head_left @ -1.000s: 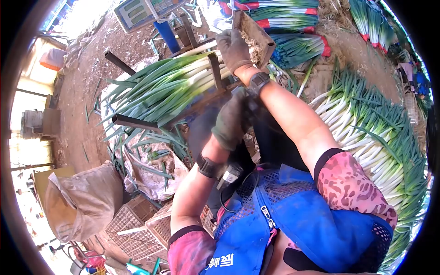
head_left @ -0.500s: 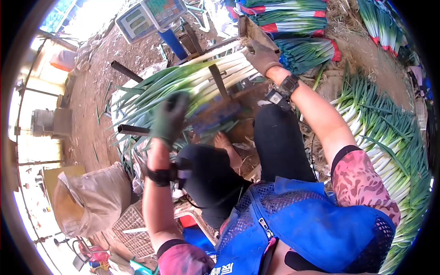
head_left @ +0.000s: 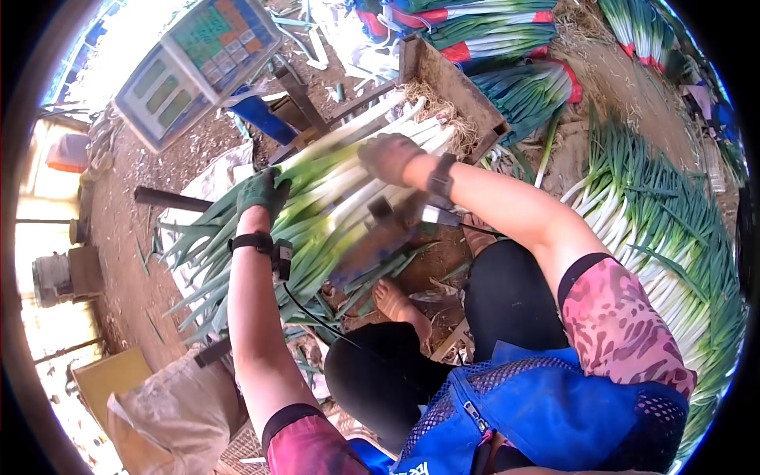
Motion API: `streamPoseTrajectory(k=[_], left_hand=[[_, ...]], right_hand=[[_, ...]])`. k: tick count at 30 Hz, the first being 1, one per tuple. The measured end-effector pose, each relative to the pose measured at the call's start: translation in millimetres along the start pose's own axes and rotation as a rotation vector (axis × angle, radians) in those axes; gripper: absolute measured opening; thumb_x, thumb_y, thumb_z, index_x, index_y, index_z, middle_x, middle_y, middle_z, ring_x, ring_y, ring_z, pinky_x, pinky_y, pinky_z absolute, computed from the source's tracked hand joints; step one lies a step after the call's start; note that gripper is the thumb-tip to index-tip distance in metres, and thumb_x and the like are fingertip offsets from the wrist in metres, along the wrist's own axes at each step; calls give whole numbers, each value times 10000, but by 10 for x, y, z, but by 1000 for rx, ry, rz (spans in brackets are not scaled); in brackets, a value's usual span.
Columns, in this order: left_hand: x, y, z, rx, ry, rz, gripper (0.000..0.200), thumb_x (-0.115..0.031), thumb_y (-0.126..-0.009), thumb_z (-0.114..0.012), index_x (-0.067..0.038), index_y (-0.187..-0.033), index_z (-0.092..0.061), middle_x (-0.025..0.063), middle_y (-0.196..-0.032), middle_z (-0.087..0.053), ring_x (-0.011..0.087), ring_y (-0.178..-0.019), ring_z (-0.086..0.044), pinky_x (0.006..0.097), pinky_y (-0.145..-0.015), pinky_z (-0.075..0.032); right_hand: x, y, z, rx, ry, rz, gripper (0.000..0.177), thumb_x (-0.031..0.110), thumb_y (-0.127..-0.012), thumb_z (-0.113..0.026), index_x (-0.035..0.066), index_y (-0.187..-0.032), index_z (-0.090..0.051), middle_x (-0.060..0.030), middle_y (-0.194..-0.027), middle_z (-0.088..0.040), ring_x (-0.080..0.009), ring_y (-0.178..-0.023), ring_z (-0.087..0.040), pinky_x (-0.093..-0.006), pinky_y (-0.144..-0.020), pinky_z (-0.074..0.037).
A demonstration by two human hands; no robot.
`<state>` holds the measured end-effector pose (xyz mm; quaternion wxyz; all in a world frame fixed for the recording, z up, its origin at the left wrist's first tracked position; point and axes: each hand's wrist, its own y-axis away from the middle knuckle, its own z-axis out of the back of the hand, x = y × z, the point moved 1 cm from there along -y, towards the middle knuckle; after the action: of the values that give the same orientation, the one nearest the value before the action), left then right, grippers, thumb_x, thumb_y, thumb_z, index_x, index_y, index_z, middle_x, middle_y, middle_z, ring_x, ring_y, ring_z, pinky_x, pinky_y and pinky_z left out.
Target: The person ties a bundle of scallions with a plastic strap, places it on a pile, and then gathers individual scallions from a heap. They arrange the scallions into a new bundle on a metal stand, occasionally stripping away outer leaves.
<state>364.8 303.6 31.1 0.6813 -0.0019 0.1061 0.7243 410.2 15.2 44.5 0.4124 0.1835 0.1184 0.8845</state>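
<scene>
Ok so the left hand [head_left: 264, 192] is now over on the far side of the leafy part, and the right hand [head_left: 388, 158] is back from the root end, above the white stalks. Looks to me like the long onions [head_left: 317, 207] are getting handled at two spots. They're lying across the rack, roots by the wooden board [head_left: 479, 103]. Hands are apart, both arms reaching out, left fingers curled, right one palm-down and blurry. Can't tell if either's actually gripping tbh.

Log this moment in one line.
left hand: at green leaves | right hand: at white stalks, blurred | roots: beside wooden board
</scene>
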Motion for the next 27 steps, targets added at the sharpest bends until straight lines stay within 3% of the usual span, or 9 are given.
streamPoseTrajectory(k=[1,4,8,9,12,13,23,26,27], left_hand=[[-77,-82,-12,113,-17,-1,427,-422,-849,-655,-148,-1175,-647,167,-1147,-671,355,-1108,-611,462,-912,-492],[-80,-175,-314,-47,-17,-159,509,-432,-781,-746,-155,-1194,-635,135,-1223,-626,362,-1133,-585,464,-943,-474],[115,-452,-510,54,198,38,311,-406,-832,-711,-177,-1041,-686,160,-1115,-661,383,-964,-647,471,-815,-516],[140,-511,-512,32,243,31,268,-388,-858,-685,-163,-1003,-696,172,-1007,-695,385,-896,-664,471,-760,-525],[139,-578,-550,-26,209,32,271,-385,-864,-675,-161,-1016,-693,174,-954,-708,371,-909,-667,470,-768,-521],[136,-579,-539,12,196,43,275,-387,-867,-673,-160,-1021,-694,177,-979,-704,377,-904,-666,471,-773,-520],[54,-481,-329,248,72,-62,466,-497,-882,-622,-39,-928,-690,247,-899,-658,425,-902,-644,468,-760,-495],[288,-522,-535,246,90,-143,382,-427,-918,-629,-49,-930,-683,214,-886,-675,360,-779,-629,430,-715,-486],[419,-542,-644,298,278,-71,365,-391,-926,-650,-27,-940,-683,166,-834,-681,231,-728,-591,386,-699,-482]], right_hand=[[18,-103,69,78,-28,-59,291,172,-971,-482,3,-1151,-636,-147,-943,-684,-256,-780,-679,-407,-675,-564],[-45,-302,43,78,188,3,223,173,-971,-502,8,-954,-651,-98,-760,-605,-196,-623,-612,-318,-566,-527],[-84,-416,-26,-66,94,71,231,224,-955,-546,30,-930,-668,-113,-916,-655,-201,-896,-638,-357,-773,-548],[-91,-469,-27,0,99,51,268,276,-956,-556,52,-1041,-676,-123,-1082,-651,-234,-1092,-589,-392,-927,-504],[-61,-556,-182,-214,-36,120,339,319,-948,-581,83,-1180,-650,-107,-1183,-625,-269,-1156,-560,-402,-996,-468],[-56,-653,-164,-87,-89,94,411,340,-940,-602,100,-1274,-611,-92,-1259,-596,-276,-1196,-537,-393,-1030,-446],[-230,-684,-59,324,-72,-43,631,545,-953,-488,66,-1359,-549,-223,-1267,-624,-376,-1179,-597,-432,-1009,-455],[-312,-628,-24,289,-66,28,688,588,-912,-563,83,-1378,-526,-216,-1245,-634,-381,-1174,-597,-436,-1008,-460],[-341,-607,27,259,-42,37,704,600,-900,-577,80,-1372,-531,-215,-1241,-636,-380,-1170,-600,-436,-1007,-462]])
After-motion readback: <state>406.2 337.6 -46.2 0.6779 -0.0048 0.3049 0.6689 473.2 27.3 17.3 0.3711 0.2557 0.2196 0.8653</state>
